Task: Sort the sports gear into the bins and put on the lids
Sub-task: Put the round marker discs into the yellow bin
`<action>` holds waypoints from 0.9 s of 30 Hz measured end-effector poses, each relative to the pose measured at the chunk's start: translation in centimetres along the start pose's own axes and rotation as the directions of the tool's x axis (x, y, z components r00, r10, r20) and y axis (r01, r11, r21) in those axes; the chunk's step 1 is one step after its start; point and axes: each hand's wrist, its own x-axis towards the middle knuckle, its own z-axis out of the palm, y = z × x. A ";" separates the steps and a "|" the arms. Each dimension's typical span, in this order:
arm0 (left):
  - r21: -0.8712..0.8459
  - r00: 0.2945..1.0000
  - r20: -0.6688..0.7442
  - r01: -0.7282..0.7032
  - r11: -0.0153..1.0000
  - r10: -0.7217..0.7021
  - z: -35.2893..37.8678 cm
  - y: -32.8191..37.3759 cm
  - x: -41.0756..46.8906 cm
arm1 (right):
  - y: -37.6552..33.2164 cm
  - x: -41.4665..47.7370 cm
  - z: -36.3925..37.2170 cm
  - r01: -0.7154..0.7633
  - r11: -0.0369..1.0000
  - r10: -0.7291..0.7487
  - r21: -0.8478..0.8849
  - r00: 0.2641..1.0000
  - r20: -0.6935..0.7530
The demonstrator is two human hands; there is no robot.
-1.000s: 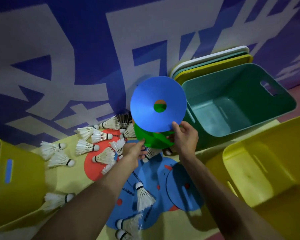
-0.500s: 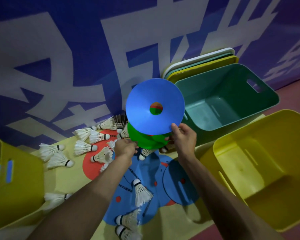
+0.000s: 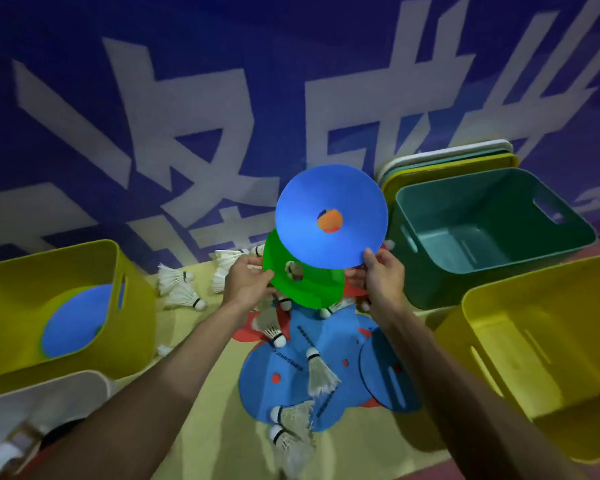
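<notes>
The right hand (image 3: 383, 277) pinches the near-right edge of a blue disc (image 3: 309, 202), thumb on its face, holding it raised and tilted mid-scene. Just below it, the left hand (image 3: 246, 284) grips the left rim of a green disc (image 3: 317, 291). Floor discs (image 3: 281, 382) and shuttlecocks (image 3: 321, 375) lie beneath. The left yellow bin (image 3: 139, 323) holds a second blue disc (image 3: 73, 323); the green bin (image 3: 430, 282) stands far right, and the right yellow bin (image 3: 568, 306) is near right

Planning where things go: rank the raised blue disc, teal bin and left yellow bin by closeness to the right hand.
1. The raised blue disc, in the right hand's grip.
2. The teal bin, just to its right.
3. The left yellow bin, far left.
</notes>
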 end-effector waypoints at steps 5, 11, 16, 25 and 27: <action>-0.031 0.989 -0.054 -0.138 0.990 0.136 -8.1 1.5 -1.6 | -1.1 -1.9 5.3 0.086 0.996 -0.085 -0.022 0.995 0.052; -0.058 0.951 -0.232 -0.224 0.973 0.205 -19.7 1.5 -2.6 | -1.2 -6.6 13.3 0.130 0.991 -0.120 -0.042 0.976 0.182; -0.058 0.918 -0.340 -0.238 0.970 0.205 -28.3 -0.7 -3.3 | -0.1 -10.7 19.3 0.099 0.992 -0.072 -0.078 0.952 0.298; -0.087 0.918 -0.391 -0.115 0.990 0.072 -37.8 -5.6 -3.2 | 1.7 -16.1 26.4 0.100 0.983 -0.038 -0.154 0.931 0.362; -0.085 0.924 -0.381 -0.073 0.994 0.035 -38.4 -6.6 -2.7 | 2.2 -16.7 27.2 0.114 0.980 -0.047 -0.165 0.930 0.365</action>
